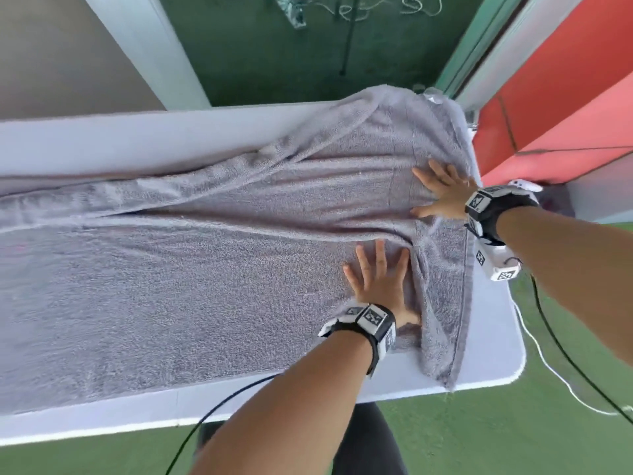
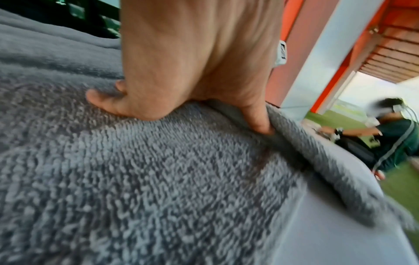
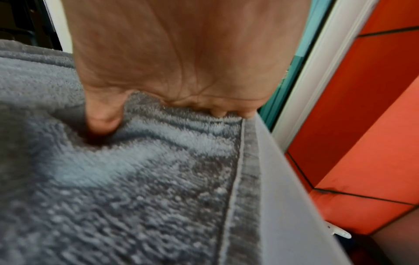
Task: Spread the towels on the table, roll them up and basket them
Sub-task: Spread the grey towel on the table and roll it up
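- Pressing down on a grey towel with the left grip, with fingers straight and spread and the palm flat on the pile.
- Pressing on the same towel with the right grip, with fingers fanned wide, just beyond and to the right of the left grip, close to the towel's hemmed end.
- Lying lengthwise on a white counter, stretching away to the left of both grips and out of view.
- Looking flat on the stretch to the left of the left grip; bunching into long folds on the far side, running leftward from the right grip.
- Rising into a soft ridge between the two grips, with the thumb of the left grip tucking against it in the left wrist view.
- Judging from this, working through the spreading step, only partly done: needing smoothing at the far folds and the ridge.
- Not yet rolling: showing no rolled part anywhere on the towel.
- Not yet basketing either; showing no basket and no second towel in any view, so not telling how many towels are left.
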